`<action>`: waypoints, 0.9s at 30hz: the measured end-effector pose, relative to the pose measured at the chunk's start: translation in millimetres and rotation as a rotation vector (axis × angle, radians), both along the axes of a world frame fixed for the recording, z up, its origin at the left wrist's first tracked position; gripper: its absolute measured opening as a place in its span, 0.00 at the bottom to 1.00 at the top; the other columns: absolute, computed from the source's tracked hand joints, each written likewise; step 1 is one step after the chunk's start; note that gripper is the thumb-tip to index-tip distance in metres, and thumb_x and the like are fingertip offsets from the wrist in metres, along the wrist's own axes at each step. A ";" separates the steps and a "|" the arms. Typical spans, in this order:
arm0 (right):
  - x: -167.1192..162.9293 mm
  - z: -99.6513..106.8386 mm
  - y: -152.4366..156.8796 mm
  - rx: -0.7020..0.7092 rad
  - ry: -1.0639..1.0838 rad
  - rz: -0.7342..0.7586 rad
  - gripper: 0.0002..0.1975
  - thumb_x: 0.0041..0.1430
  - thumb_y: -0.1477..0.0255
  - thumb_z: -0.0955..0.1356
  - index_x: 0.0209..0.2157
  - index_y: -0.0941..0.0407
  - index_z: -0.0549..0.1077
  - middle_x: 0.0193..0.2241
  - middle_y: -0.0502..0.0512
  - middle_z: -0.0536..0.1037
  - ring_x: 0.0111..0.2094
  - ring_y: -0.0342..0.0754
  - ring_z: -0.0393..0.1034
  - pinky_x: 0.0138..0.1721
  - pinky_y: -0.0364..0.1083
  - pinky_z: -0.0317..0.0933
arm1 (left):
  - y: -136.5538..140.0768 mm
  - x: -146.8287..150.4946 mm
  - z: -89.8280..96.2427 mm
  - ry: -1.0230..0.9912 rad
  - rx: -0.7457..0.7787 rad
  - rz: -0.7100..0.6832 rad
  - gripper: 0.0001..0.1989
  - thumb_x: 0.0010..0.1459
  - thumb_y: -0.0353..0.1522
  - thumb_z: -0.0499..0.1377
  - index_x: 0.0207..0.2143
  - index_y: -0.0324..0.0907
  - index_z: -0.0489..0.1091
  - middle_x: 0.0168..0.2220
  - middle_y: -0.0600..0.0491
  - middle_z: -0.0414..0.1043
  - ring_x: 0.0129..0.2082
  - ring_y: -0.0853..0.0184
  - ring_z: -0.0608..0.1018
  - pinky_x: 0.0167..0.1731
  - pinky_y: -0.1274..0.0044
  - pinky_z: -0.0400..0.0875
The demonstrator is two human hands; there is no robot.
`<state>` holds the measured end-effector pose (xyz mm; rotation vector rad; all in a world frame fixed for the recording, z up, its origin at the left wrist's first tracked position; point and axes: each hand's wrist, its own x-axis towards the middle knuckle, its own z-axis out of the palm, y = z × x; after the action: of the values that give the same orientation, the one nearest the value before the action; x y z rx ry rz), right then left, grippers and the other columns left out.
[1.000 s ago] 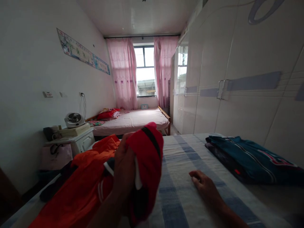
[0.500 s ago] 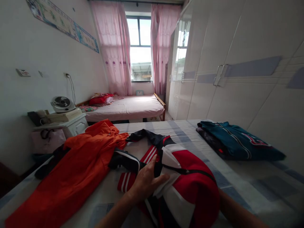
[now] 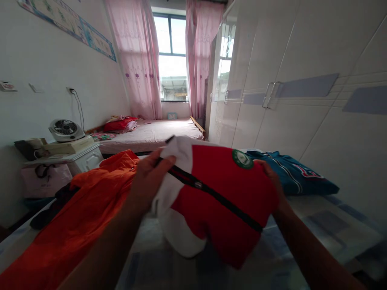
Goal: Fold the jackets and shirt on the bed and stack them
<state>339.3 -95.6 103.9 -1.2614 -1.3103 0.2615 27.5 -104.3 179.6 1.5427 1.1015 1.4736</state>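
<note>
A red and white jacket (image 3: 223,189) with a black zip and a round green badge hangs folded between my two hands, lifted over the bed. My left hand (image 3: 152,173) grips its white end, thumb on top near the zip. At the other end my right hand (image 3: 272,179) holds the red part; some of its fingers are hidden behind the cloth. An orange garment (image 3: 90,205) lies spread out to the left, by my left forearm. Beyond my right hand sits a folded teal jacket (image 3: 290,173) with a white stripe and a letter patch.
The bed under the clothes has a white and blue checked sheet (image 3: 320,233). White wardrobes (image 3: 290,125) line the right side. A fan (image 3: 66,129) stands on a cabinet at the left, with a pink bag (image 3: 45,181) beside it. Another bed (image 3: 163,131) stands by the window.
The red and white jacket has come up off the bed, its dark sleeves now out of sight. My left hand has closed on it, and my right hand has come into view.
</note>
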 end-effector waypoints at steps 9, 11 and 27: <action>34.8 14.1 -41.4 -0.167 -0.459 -0.273 0.14 0.58 0.61 0.61 0.42 0.52 0.69 0.33 0.54 0.76 0.32 0.52 0.70 0.36 0.49 0.61 | -16.0 -100.7 -49.1 0.680 -0.068 0.528 0.25 0.54 0.47 0.53 0.50 0.44 0.69 0.37 0.52 0.77 0.38 0.54 0.78 0.40 0.65 0.72; 32.6 -12.2 -48.6 -0.362 -0.507 -0.088 0.15 0.58 0.61 0.61 0.42 0.52 0.70 0.32 0.53 0.77 0.33 0.53 0.72 0.35 0.49 0.62 | -18.9 -115.8 -86.8 0.836 -0.154 0.429 0.27 0.54 0.46 0.51 0.50 0.40 0.68 0.41 0.47 0.77 0.43 0.52 0.78 0.44 0.64 0.71; 34.1 -42.5 -14.8 -0.500 -0.849 0.190 0.23 0.55 0.67 0.63 0.53 0.54 0.70 0.53 0.58 0.72 0.52 0.55 0.67 0.53 0.50 0.59 | 19.7 -112.6 -134.5 1.070 -0.193 0.108 0.33 0.54 0.47 0.53 0.56 0.35 0.64 0.51 0.41 0.72 0.51 0.55 0.74 0.50 0.69 0.66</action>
<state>373.4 -110.4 61.4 -1.7661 -2.1897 0.1946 -85.0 -84.6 45.1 2.1883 1.8518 0.4780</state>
